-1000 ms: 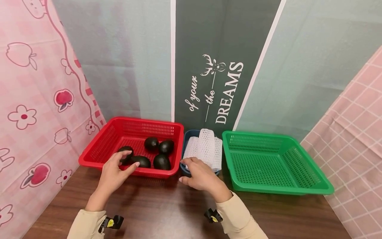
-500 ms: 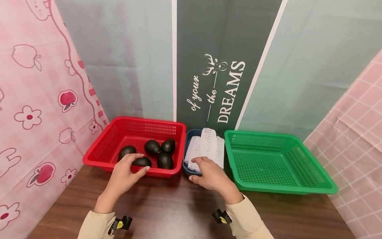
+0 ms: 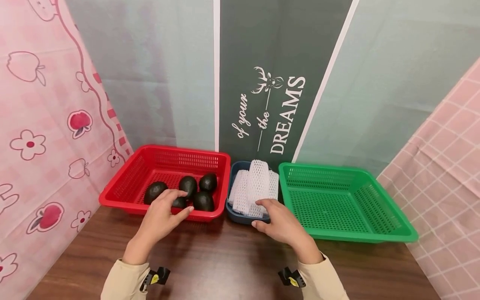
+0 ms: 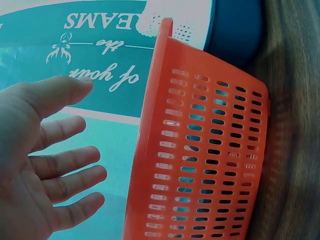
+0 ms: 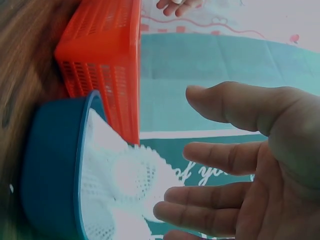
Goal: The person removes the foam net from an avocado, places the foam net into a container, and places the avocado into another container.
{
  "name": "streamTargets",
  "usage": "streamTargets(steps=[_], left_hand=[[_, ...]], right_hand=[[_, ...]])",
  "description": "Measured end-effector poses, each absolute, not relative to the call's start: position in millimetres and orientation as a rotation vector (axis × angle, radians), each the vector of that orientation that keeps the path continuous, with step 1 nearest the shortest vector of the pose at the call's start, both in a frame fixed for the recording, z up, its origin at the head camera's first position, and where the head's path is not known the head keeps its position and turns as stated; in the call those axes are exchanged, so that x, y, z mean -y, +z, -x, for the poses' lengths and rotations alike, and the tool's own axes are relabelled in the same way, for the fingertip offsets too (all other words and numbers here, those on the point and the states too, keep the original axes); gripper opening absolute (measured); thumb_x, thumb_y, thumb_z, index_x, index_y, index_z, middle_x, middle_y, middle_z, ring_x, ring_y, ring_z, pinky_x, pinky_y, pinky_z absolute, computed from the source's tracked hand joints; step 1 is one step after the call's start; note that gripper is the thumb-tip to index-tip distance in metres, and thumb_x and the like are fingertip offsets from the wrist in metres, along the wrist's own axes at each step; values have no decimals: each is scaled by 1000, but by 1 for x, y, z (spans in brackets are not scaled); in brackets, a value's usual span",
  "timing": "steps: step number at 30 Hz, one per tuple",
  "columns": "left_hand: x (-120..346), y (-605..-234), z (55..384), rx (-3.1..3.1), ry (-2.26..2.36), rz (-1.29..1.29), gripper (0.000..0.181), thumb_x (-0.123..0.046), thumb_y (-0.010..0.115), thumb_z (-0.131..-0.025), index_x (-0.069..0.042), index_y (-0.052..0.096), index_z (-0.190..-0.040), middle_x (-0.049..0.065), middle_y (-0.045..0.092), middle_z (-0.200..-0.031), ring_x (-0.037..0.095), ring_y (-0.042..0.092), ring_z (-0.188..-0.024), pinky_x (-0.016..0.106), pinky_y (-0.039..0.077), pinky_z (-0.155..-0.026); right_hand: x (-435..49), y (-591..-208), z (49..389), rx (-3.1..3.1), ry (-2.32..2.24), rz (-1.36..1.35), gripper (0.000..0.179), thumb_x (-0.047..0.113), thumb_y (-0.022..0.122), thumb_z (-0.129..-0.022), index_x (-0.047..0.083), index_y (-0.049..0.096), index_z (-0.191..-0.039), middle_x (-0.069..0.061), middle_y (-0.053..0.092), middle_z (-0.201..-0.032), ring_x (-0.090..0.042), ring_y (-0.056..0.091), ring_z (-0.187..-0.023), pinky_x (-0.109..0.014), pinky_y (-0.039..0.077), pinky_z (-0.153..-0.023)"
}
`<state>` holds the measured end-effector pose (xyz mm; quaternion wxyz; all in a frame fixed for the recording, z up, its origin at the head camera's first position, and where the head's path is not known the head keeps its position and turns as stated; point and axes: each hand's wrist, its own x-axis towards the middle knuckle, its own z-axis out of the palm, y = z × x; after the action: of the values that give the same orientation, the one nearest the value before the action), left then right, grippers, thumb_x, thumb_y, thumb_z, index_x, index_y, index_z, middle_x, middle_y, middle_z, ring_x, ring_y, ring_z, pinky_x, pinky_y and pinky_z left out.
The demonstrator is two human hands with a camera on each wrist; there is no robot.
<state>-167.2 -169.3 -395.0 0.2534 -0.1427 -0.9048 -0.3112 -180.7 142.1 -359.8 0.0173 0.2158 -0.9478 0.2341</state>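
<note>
My left hand (image 3: 161, 216) hovers over the front rim of the red basket (image 3: 123, 203), fingers loosely spread and holding nothing. Several dark avocados lie in that basket; one avocado (image 3: 155, 191) is at the left, another avocado (image 3: 203, 201) at the right front, and one is partly hidden behind the left hand. My right hand (image 3: 281, 223) is held above the front right of the blue bin (image 3: 240, 218), thumb and fingers apart with nothing between them. White foam net sleeves (image 3: 258, 183) fill the bin. In the right wrist view the fingers (image 5: 210, 197) are close to the sleeves; contact cannot be told.
A green basket (image 3: 375, 236) stands right of the blue bin, with no items seen inside. All three containers line up on a brown wooden table (image 3: 225, 266). Printed cloth walls (image 3: 262, 83) rise behind and at both sides.
Both hands have moved right: the left from the left avocados toward the basket's middle, the right from the bin's left side to its right front. Neither has picked anything up.
</note>
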Motion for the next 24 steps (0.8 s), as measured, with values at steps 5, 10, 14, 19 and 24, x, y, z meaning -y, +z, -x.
streamTargets(steps=[5,10,14,19,24], left_hand=[[164,-395,166,2504,-842,380,42,-22,81,-72,-4,64,-105,9,60,-104,26,56,-95,45,49,-77],[162,-395,168,2499,-830,390,41,-20,81,-71,-4,64,-104,8,60,-102,25,57,-92,43,50,-75],[161,-396,169,2507,-811,401,40,-20,81,-71,-5,64,-104,8,60,-101,25,57,-91,43,49,-74],[160,-400,169,2528,-790,426,36,-22,80,-73,-7,65,-103,7,61,-101,24,57,-91,43,49,-75],[162,-405,171,2488,-735,496,37,-18,77,-76,-3,64,-108,10,62,-106,29,56,-99,49,45,-82]], right_hand=[[-154,-361,180,2912,739,-689,51,24,73,-80,5,55,-124,-13,52,-124,-29,50,-111,-45,41,-89],[-165,-364,182,2896,724,-695,53,24,72,-81,2,53,-125,-16,51,-127,-33,47,-117,-48,38,-92],[-172,-365,185,2864,686,-726,53,23,71,-81,1,53,-124,-19,51,-126,-36,46,-117,-50,38,-92],[-186,-366,186,2825,642,-758,51,22,70,-82,1,53,-126,-25,46,-130,-40,41,-121,-55,35,-93],[-202,-369,188,2745,570,-829,53,22,70,-83,3,52,-129,-24,39,-137,-42,37,-123,-59,33,-92]])
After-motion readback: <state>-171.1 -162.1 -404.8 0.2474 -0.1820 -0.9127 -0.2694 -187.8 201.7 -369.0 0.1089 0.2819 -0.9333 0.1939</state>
